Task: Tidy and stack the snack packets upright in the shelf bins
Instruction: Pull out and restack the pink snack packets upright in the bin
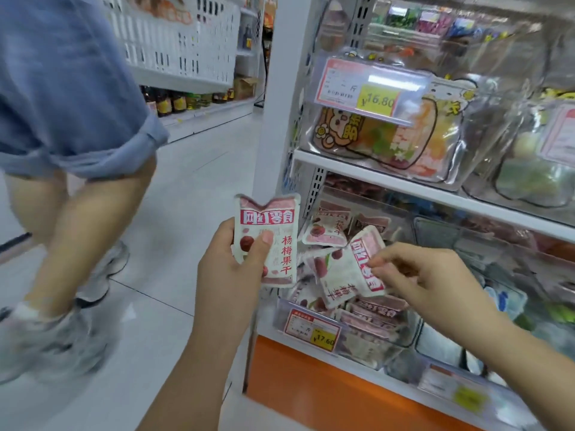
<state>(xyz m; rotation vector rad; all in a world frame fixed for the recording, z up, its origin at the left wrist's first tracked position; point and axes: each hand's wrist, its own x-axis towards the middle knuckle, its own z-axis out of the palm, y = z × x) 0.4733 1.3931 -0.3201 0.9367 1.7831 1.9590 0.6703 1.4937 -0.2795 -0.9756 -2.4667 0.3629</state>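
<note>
**Packets in both hands over a jumbled bin**

Your left hand is gripping one dried-bayberry packet just outside the shelf's left end. The thumb is pressing across its printed face and the fingers are curling behind it. That packet is standing upright, with its long axis vertical, its red header band on top and its face turned toward you.

Your right hand is pinching a second packet by its header end between thumb and fingertips, above the clear bin. This one is lying nearly sideways. Its long axis is running across the view with a slight tilt, and its header is pointing right, toward your fingers.

To do this step well, you are likely needing to swing that second packet round until its header is on top. Lay it flat against the upright one with the faces matching, then lower the pair as one block. Pinching by the sealed edge should be keeping the pouch from buckling.

Below, loose packets are lying at mixed angles in the bin behind the yellow price tag, so clearing a slot first looks wise.

Further off, a passer-by is crossing the aisle on your left.
</note>
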